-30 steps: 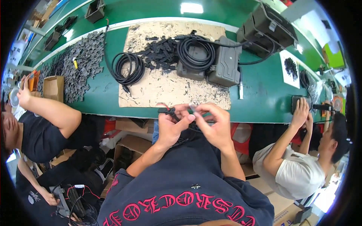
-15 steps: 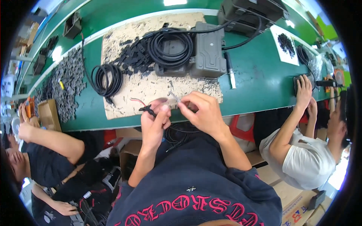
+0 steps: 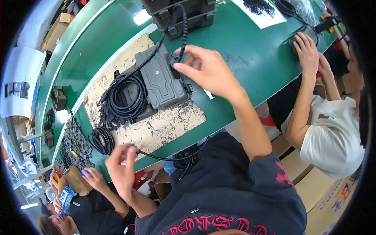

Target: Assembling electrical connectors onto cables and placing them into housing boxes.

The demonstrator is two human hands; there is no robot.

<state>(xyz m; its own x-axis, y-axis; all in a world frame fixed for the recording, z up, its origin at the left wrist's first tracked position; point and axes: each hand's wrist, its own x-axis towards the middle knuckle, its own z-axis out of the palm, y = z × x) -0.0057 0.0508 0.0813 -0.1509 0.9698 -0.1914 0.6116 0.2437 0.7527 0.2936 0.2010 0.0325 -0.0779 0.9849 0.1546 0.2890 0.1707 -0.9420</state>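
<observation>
My left hand (image 3: 122,169) is at the near edge of the bench, its fingers closed on the end of a black cable (image 3: 158,158). The cable runs right to a coil (image 3: 185,157) hanging by my lap. My right hand (image 3: 209,72) reaches over the bench with thumb and fingers apart, beside a grey-brown plastic case (image 3: 161,80). A black corrugated hose (image 3: 185,29) passes just behind its fingertips; contact cannot be made out. Partly under my right wrist, a pale flat tool end (image 3: 208,94) sticks out. A coil of corrugated hose (image 3: 127,98) rests left of the case.
A worn cardboard sheet (image 3: 184,119) with black scraps lies under the case. Stacked dark cases (image 3: 178,17) stand at the back. Another cable coil (image 3: 101,140) and a pile of dark pieces (image 3: 76,143) lie left. Co-workers sit on both sides, one holding a blue packet (image 3: 67,196).
The view has turned and shifted. My right hand has left the small piece near my left hand and moved out beside the case. My left hand still holds the cable end.
</observation>
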